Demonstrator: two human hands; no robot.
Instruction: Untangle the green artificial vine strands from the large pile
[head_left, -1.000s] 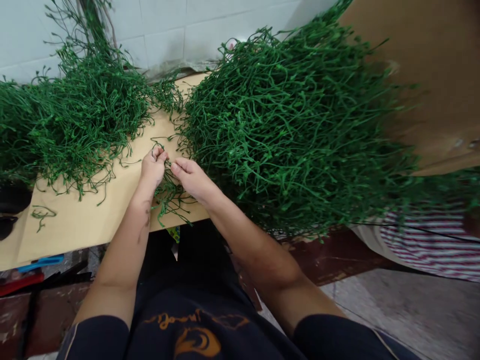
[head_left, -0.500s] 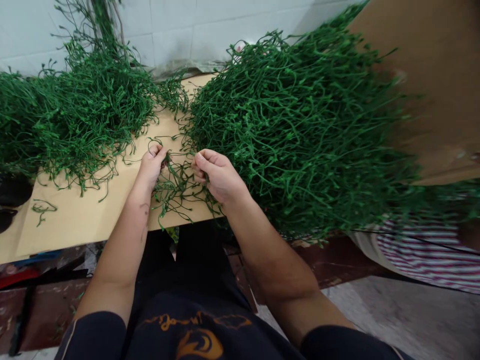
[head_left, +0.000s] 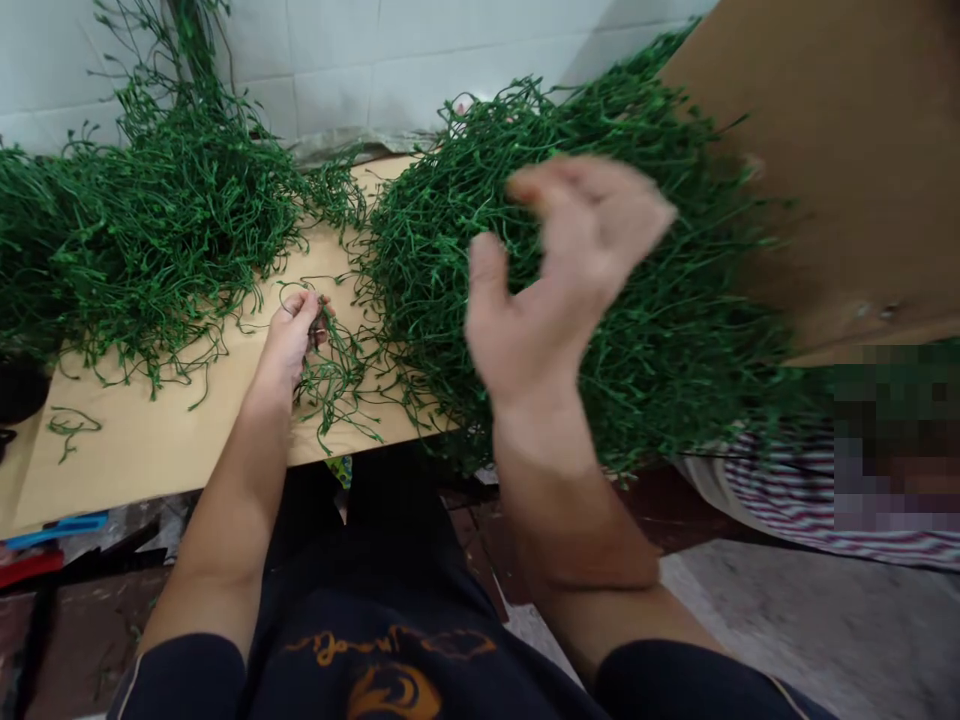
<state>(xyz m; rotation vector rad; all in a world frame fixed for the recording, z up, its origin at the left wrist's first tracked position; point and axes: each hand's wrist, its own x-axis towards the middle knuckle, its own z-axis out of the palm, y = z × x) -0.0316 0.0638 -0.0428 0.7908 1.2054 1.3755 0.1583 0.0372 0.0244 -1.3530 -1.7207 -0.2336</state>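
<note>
My left hand [head_left: 294,330] rests on the cardboard sheet [head_left: 165,440] with its fingers closed on a small bunch of green plastic stems [head_left: 334,375] that trails toward the sheet's front edge. My right hand [head_left: 559,270] is raised in the air in front of the large pile of green stems [head_left: 660,300], blurred by motion, its fingers curled loosely apart with nothing seen in them. A second heap of green stems [head_left: 150,220] lies to the left of my left hand.
A tall cardboard panel [head_left: 840,150] stands at the right behind the large pile. A person in striped cloth [head_left: 780,480] is at the right edge. A white tiled wall [head_left: 375,60] backs the work surface. A loose green stem [head_left: 71,427] lies at the sheet's left.
My right hand let go of the small bunch and rose up and to the right, in front of the large pile. My left hand stayed put, still gripping the bunch.
</note>
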